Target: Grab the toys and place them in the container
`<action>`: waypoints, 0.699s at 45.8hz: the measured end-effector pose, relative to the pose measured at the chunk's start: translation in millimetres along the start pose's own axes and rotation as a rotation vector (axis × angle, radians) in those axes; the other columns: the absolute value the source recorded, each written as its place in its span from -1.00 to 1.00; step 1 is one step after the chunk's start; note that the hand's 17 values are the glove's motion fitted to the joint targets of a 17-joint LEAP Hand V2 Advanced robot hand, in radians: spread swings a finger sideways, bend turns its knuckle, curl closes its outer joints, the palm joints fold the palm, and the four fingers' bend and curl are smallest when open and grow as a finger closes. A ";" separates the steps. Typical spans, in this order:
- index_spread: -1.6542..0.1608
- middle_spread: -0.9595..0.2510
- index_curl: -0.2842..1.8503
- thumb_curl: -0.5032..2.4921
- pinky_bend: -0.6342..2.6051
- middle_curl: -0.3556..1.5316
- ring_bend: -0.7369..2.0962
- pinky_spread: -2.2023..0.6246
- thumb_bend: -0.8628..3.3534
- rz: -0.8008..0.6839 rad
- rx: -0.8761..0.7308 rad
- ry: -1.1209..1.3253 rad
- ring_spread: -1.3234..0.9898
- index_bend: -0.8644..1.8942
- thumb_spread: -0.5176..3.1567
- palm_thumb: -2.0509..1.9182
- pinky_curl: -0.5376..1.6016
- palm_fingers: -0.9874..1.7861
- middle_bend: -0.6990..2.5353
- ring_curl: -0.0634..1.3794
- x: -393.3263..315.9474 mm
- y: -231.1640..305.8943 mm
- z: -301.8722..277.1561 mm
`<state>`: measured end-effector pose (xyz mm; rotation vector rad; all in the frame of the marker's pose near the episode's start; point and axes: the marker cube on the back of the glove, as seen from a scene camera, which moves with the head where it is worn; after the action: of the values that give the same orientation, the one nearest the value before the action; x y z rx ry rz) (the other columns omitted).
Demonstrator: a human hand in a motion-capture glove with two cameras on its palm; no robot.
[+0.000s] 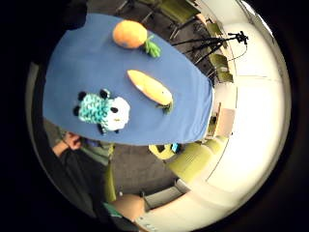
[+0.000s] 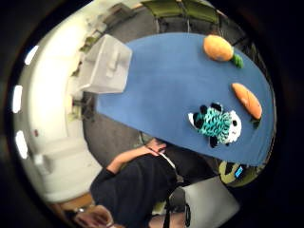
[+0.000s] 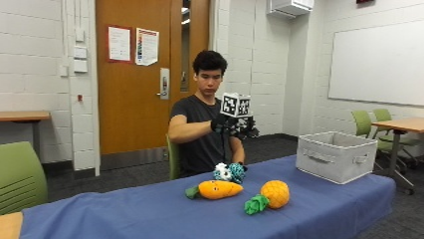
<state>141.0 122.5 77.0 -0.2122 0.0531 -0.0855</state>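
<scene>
Three plush toys lie on the blue table (image 3: 132,214): an orange carrot (image 3: 217,189) (image 1: 150,87) (image 2: 247,100), an orange pineapple with green leaves (image 3: 272,194) (image 1: 131,35) (image 2: 219,48), and a teal, white and black knitted animal (image 3: 229,172) (image 1: 103,110) (image 2: 217,124) behind the carrot. A grey fabric container (image 3: 336,156) (image 2: 105,65) stands at the table's right end. My gloved right hand (image 3: 233,125) is raised high above the toys at chest height, holding nothing, its fingers relaxed.
The person sits behind the table in front of a wooden door (image 3: 142,74). Green chairs (image 3: 20,177) and another table (image 3: 401,124) stand to the sides. A camera tripod (image 1: 227,41) stands on the floor past the table's end.
</scene>
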 end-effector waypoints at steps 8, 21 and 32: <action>0.69 0.51 -0.55 -0.49 -0.18 -0.29 -0.35 0.43 -0.60 0.000 -0.060 -0.027 -0.05 -0.31 -0.15 0.11 -0.17 -0.41 -0.45 -0.61 19.1 14.3 66.4; 0.69 0.51 -0.55 -0.48 -0.20 -0.28 -0.36 0.43 -0.60 0.009 -0.110 -0.009 -0.04 -0.30 -0.15 0.11 -0.17 -0.41 -0.46 -0.60 27.6 11.9 132.0; 0.66 0.52 -0.53 -0.48 -0.20 -0.27 -0.36 0.43 -0.60 0.044 -0.095 0.023 -0.06 -0.28 -0.16 0.10 -0.17 -0.37 -0.46 -0.59 32.1 3.5 164.2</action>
<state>183.3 157.2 235.2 -0.3049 0.0845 -0.0419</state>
